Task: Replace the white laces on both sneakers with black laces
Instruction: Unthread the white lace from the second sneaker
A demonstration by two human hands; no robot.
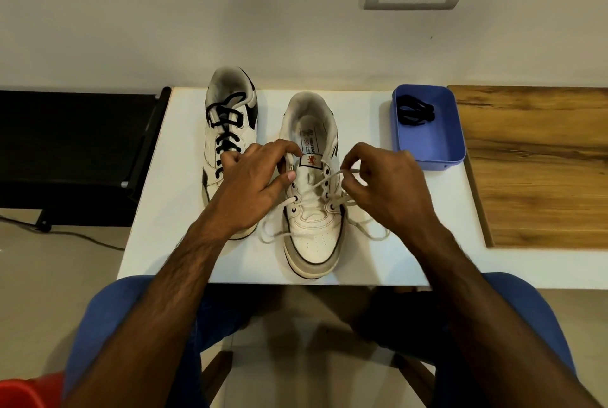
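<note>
sneaker insole [311,141]: partial "STAR" print | tongue label [312,161]: red lion emblem, no text

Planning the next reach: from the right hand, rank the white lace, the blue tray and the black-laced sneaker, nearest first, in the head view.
1. white lace: pinched in the right hand.
2. blue tray: just right of that hand, black lace inside.
3. black-laced sneaker: far left, beyond the left hand.

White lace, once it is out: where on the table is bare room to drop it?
Bare white table lies between the right sneaker and the wooden board, below the blue tray. It is crowded between the sneakers, where the left hand works.
</note>
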